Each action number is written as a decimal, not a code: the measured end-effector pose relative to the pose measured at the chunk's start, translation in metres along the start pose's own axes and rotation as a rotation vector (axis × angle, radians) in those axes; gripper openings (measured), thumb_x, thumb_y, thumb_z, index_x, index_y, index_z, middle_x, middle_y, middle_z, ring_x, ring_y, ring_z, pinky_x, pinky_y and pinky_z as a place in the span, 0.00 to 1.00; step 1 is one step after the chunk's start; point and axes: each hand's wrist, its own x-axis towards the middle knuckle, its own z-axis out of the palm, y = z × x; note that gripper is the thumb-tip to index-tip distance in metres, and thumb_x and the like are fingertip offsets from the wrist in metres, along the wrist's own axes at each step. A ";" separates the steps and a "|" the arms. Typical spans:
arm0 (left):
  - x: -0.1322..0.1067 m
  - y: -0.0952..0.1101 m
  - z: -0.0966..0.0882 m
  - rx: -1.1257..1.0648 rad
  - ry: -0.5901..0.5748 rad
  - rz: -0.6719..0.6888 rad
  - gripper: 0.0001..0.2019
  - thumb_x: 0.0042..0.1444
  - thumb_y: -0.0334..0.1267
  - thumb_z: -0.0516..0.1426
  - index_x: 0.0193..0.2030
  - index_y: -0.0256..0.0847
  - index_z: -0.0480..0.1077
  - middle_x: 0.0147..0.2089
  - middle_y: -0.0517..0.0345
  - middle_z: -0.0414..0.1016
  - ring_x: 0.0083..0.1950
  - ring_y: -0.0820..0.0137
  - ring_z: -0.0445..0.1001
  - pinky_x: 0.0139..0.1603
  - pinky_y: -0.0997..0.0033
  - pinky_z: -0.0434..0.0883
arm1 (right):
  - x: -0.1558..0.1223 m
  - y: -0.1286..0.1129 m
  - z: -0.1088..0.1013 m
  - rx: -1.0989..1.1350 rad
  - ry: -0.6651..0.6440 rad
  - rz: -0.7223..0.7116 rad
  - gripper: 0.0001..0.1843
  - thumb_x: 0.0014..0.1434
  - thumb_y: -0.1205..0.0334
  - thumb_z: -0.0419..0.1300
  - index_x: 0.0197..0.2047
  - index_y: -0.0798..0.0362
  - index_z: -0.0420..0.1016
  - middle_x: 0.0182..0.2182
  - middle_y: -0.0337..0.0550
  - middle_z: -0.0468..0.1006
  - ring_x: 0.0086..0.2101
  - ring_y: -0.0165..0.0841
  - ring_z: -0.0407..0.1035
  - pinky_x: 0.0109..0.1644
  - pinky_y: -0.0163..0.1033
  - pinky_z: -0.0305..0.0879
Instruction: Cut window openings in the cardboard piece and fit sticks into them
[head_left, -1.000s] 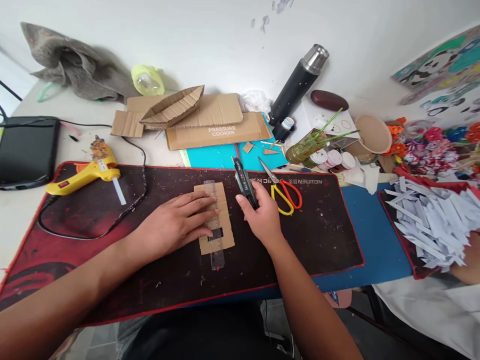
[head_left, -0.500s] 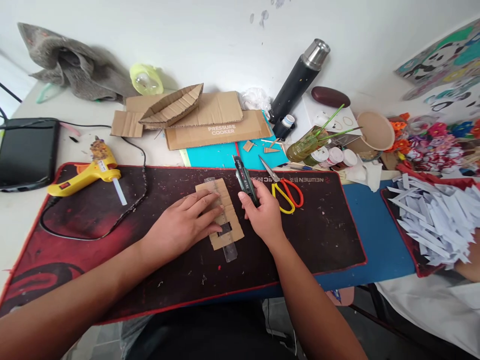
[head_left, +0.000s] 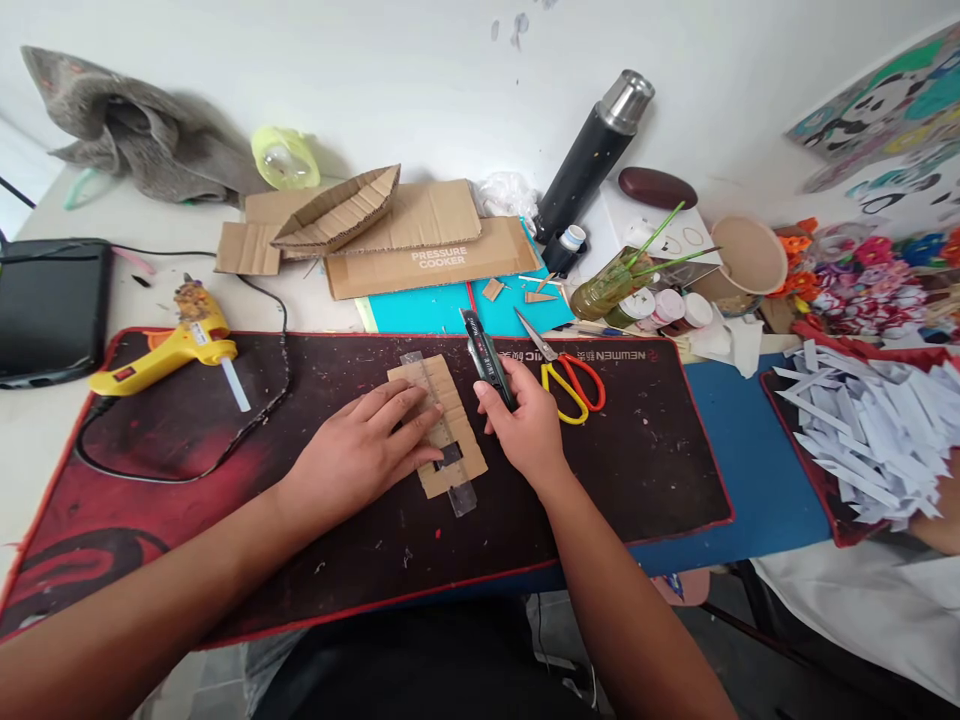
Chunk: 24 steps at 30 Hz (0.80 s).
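My left hand (head_left: 367, 440) lies with fingers stretched out over a clear ruler (head_left: 463, 498) and a small piece of cardboard (head_left: 463, 415). The ruler runs lengthwise across the cardboard and sticks out at both ends. Near its lower end, a dark rectangular opening (head_left: 448, 457) shows in the cardboard, partly under the ruler. To the right, my right hand (head_left: 529, 425) is closed around a dark utility knife (head_left: 489, 360), its tip pointing away from me and apart from the cardboard. Scissors (head_left: 562, 375) with yellow and red handles lie just beyond that hand.
A yellow glue gun (head_left: 169, 350) with a looping cord rests on the dark mat (head_left: 300, 560) at left. Cardboard pieces (head_left: 435, 258), a black thermos (head_left: 592, 155) and paint jars (head_left: 667, 308) stand behind. White paper strips (head_left: 877, 430) are heaped at right, beside another person's arm.
The ruler's far end has turned slightly left on the cardboard, under my left hand. My right hand holds the utility knife nearly still. The view has shifted a little.
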 end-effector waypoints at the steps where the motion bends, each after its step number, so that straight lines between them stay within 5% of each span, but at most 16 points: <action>1: 0.000 0.000 0.000 -0.002 -0.002 -0.001 0.23 0.73 0.52 0.59 0.64 0.36 0.77 0.61 0.39 0.82 0.63 0.47 0.79 0.61 0.47 0.81 | 0.000 0.000 0.000 -0.007 0.003 -0.002 0.22 0.71 0.44 0.63 0.61 0.46 0.76 0.31 0.37 0.82 0.22 0.32 0.74 0.28 0.38 0.73; 24: 0.001 -0.001 -0.001 -0.052 -0.008 -0.049 0.22 0.73 0.50 0.60 0.67 0.41 0.77 0.68 0.42 0.79 0.69 0.47 0.77 0.65 0.47 0.79 | 0.000 -0.003 0.000 -0.114 0.021 -0.002 0.24 0.70 0.46 0.63 0.63 0.46 0.77 0.39 0.45 0.86 0.39 0.43 0.82 0.38 0.43 0.78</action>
